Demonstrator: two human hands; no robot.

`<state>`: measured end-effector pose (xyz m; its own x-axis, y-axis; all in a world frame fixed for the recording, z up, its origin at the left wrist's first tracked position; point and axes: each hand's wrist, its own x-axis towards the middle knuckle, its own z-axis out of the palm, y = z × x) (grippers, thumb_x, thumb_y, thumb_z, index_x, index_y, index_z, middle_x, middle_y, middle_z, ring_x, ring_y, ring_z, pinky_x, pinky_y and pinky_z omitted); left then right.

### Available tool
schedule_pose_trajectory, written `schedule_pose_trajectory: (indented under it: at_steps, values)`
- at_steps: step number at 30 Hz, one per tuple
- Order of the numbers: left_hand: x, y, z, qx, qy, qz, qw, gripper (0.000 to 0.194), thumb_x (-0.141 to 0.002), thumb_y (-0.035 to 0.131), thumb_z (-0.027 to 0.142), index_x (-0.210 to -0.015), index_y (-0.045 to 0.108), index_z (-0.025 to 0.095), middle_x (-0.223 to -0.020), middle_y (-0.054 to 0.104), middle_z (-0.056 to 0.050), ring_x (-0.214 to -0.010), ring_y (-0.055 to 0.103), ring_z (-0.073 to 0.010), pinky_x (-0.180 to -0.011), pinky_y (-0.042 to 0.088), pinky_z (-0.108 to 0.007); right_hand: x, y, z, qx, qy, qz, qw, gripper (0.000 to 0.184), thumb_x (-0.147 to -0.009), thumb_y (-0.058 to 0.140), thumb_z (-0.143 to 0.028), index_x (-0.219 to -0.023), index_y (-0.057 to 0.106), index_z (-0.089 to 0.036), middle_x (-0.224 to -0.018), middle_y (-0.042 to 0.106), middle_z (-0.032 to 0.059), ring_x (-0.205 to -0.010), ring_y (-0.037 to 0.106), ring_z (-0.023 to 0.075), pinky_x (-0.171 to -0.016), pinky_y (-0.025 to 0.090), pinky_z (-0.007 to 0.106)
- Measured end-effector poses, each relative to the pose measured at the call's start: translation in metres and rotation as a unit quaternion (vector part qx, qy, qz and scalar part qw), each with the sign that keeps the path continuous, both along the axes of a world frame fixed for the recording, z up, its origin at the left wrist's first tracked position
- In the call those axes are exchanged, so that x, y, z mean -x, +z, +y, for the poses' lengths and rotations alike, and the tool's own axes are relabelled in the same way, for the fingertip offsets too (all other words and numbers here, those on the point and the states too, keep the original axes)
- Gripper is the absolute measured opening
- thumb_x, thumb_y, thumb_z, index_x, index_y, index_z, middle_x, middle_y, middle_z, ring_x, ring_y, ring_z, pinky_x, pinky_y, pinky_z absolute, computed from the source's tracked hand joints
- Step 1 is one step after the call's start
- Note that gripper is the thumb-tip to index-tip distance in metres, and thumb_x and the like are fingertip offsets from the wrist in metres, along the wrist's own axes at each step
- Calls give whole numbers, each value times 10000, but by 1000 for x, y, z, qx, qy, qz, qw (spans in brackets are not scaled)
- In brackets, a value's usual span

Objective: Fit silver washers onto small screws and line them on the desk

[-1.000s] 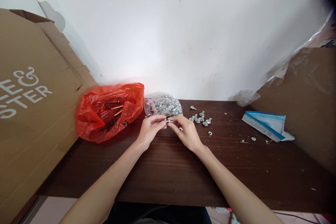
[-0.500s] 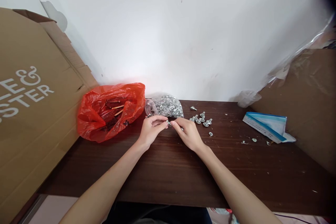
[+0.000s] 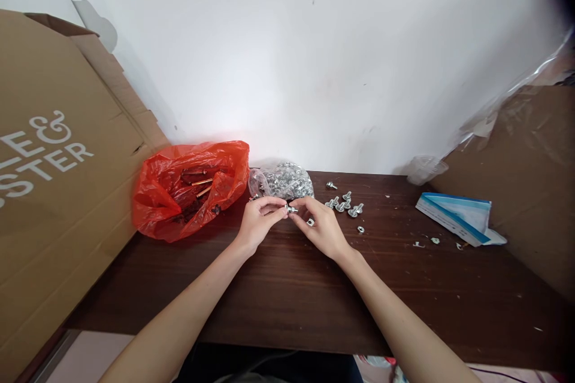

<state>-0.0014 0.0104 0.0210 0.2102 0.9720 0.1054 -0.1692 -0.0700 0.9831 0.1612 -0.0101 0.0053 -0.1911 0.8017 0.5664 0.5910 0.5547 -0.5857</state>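
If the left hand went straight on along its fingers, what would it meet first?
Beyond the bolt it pinches, the left hand would likely meet the right hand first, at the fingertips; depth is unclear.

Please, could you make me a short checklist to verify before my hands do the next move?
1. Bolt gripped by left hand: ok.
2. Right hand at the bolt's other end: ok.
3. Parts on the bolt seated straight: cannot tell, too small.
4. Loose nut apart from the loose bolts: ok.
5. Clear bag not touching the fingers: cannot tell.
6. Red bag open: ok.
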Motion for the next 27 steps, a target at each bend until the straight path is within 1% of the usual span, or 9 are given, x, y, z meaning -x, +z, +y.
schedule_pose_trajectory:
  at_steps: [2,6,10,13,15,20,24,27]
  values:
    - [1,0,0,3,-2,7,1000,229,-618,756,232,-808,681,128,-785,685,-45,-734,646,-171,-792,512,-354,0,0,0,-1,-2,-5,1000,141,-868,526,-253,-989,583,-206,-783,613,25,-671,576,158,-623,475,280]
    - [2,0,0,3,-5,25,1000,226,-621,750,205,-817,670,128,-860,680,-58,-838,637,-180,-870,484,-363,-1,-2,1,2,-4,-8,1000,147,-866,534,-228,-1003,580,-205,-810,615,28,-681,571,158,-641,472,285]
    - [0,-3,0,-8,-39,29,999,294,-618,743,164,-894,645,134,-977,660,-73,-939,622,-197,-918,459,-378,0,-3,1,0,11,7,1000,122,-858,536,-209,-971,582,-206,-814,612,25,-677,568,154,-634,475,281]
    - [-1,-4,1,-20,-47,29,998,306,-625,730,138,-916,636,139,-1009,657,-78,-998,606,-208,-944,444,-384,0,-4,1,-1,16,10,1000,112,-853,538,-200,-955,585,-203,-825,618,28,-680,573,153,-632,480,277]
    - [-1,-3,2,-20,-47,37,998,286,-628,723,133,-902,640,141,-995,665,-73,-995,605,-207,-948,440,-385,1,-4,1,-2,17,9,1000,109,-853,540,-203,-951,589,-204,-825,619,29,-680,574,153,-628,481,276]
    - [1,-2,3,-27,-45,61,997,240,-626,717,138,-858,659,136,-941,673,-63,-902,618,-193,-900,459,-367,1,-2,0,-8,16,3,1000,121,-857,537,-201,-962,597,-206,-817,616,28,-680,571,151,-633,478,276]
    - [1,-4,4,-29,-36,54,997,244,-619,730,154,-854,670,139,-925,680,-63,-887,620,-195,-889,460,-364,2,-1,-1,-8,7,-2,1000,127,-866,530,-234,-967,604,-213,-804,619,32,-678,572,158,-625,478,280]
    - [2,-4,4,-22,-41,42,998,266,-615,747,178,-867,674,133,-935,684,-73,-895,626,-198,-894,458,-373,1,-1,-1,-6,4,-2,1000,142,-879,520,-253,-989,600,-214,-802,614,35,-682,571,163,-630,480,287]
